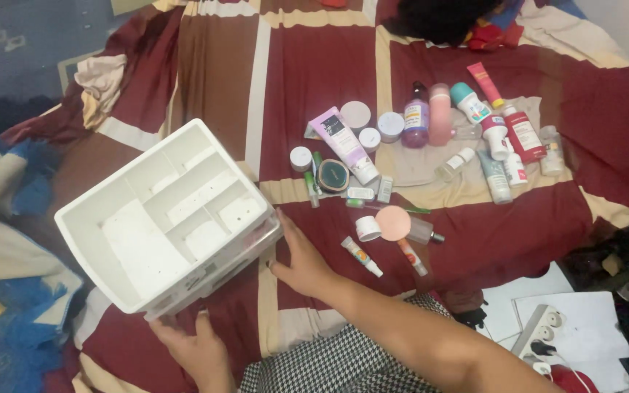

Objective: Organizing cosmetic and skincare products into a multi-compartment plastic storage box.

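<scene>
Bare forearms, 2 ringless grips, black-and-white houndstooth garment below.

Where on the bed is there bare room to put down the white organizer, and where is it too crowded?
Free: the bedcover above the white organizer, left of the purple tube. Also free: the red patch below the bottles, right of the pink round lid. Crowded: the cluster from the small white jar to the red tube.

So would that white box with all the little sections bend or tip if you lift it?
The white organizer box looks like hard plastic, so it probably stays stiff. Its compartments look empty, so it is likely light. Both the left hand and right hand are on it, which probably keeps it from tipping.
</scene>
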